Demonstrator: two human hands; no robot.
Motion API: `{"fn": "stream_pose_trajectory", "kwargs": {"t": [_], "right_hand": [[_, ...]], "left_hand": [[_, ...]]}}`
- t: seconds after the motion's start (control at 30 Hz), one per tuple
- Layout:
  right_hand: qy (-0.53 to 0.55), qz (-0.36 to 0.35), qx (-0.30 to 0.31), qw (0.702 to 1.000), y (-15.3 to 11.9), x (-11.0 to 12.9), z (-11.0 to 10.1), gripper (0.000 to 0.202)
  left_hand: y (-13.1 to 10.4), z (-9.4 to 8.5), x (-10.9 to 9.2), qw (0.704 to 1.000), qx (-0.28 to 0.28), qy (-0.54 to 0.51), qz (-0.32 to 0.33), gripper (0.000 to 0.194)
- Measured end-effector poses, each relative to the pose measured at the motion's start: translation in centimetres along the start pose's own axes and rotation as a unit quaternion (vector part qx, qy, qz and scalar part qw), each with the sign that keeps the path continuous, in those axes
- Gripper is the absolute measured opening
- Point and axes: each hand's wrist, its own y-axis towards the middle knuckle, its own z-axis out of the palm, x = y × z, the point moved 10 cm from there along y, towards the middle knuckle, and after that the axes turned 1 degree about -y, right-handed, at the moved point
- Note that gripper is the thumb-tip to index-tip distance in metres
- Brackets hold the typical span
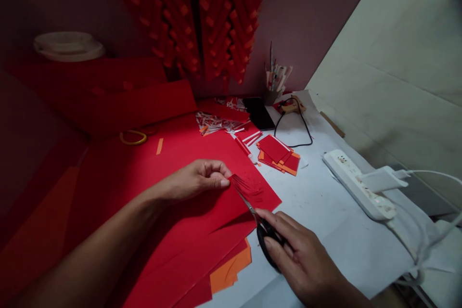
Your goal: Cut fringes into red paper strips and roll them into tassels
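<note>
My left hand pinches the upper left end of a small piece of red paper, whose other side is cut into thin fringe strips. In my right hand is a pair of scissors with black handles, fingers wrapped round them. The blades point up and left and lie along the fringed paper, close to my left fingertips. Whether the blades are parted is hard to make out. Beneath both lies a large sheet of red paper, with orange paper showing under its lower edge.
Paper shreds and a stack of red cards lie beyond my hands, near a black phone and a pen cup. A power strip with a plugged-in charger is at right. Folded red paper decorations hang at the back.
</note>
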Motion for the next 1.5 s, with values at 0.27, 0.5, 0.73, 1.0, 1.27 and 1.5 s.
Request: {"fn": "stream_pose_trajectory", "kwargs": {"t": [0.27, 0.5, 0.73, 1.0, 1.27, 1.5], "right_hand": [[0.022, 0.008, -0.011, 1.000, 0.25, -0.16, -0.03, 0.042], [-0.001, -0.003, -0.006, 1.000, 0.45, 0.64, 0.00, 0.044], [-0.006, 0.007, 0.007, 1.000, 0.54, 0.41, 0.20, 0.043], [0.004, 0.003, 0.002, 1.000, 0.50, 0.46, -0.05, 0.043], [0.011, 0.012, 0.006, 1.000, 0.63, 0.43, 0.00, 0.043], [0.004, 0.016, 0.012, 1.000, 0.58, 0.26, 0.01, 0.043]], "left_hand": [[-0.04, 0.03, 0.11, 1.000, 0.003, 0.006, 0.000, 0.030], [-0.04, 0.35, 0.30, 0.999, 0.031, 0.002, -0.007, 0.032], [0.07, 0.00, 0.44, 1.000, 0.019, -0.003, -0.009, 0.029], [0.17, -0.06, 0.79, 1.000, 0.022, -0.016, -0.010, 0.033], [0.20, -0.03, 0.73, 1.000, 0.026, -0.011, -0.012, 0.033], [0.19, 0.11, 0.66, 1.000, 0.025, -0.005, -0.009, 0.034]]}}
